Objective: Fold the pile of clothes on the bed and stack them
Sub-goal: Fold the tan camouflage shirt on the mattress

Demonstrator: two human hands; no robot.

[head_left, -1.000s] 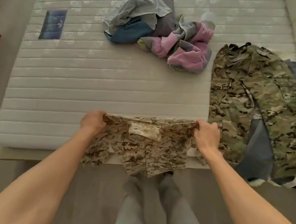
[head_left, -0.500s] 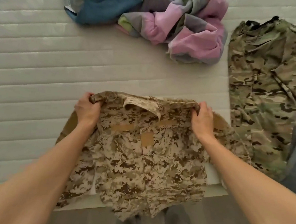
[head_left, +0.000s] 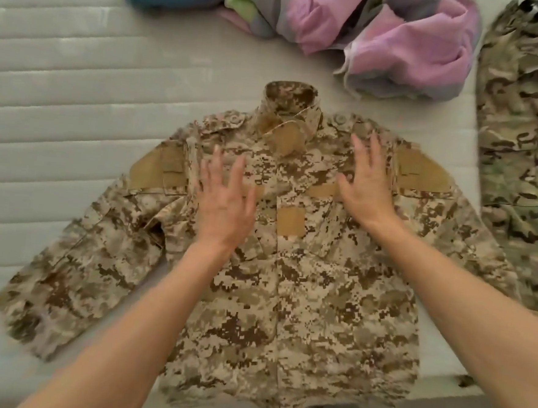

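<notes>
1. A desert-camouflage jacket (head_left: 287,284) lies spread face-up on the bed (head_left: 62,93), sleeves out.
2. The left hand (head_left: 226,201) and right hand (head_left: 366,185) press flat on its chest, each grip spread, fingers straight.
3. Beyond the fingertips sits the unfolded pile of clothes (head_left: 384,36); right of the right hand, a green-camouflage garment (head_left: 525,158).

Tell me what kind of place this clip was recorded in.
Most likely a bedroom at home: a bare quilted mattress serves as the work surface, with a desert-camouflage jacket spread on it and a heap of unfolded clothes beyond.
</notes>
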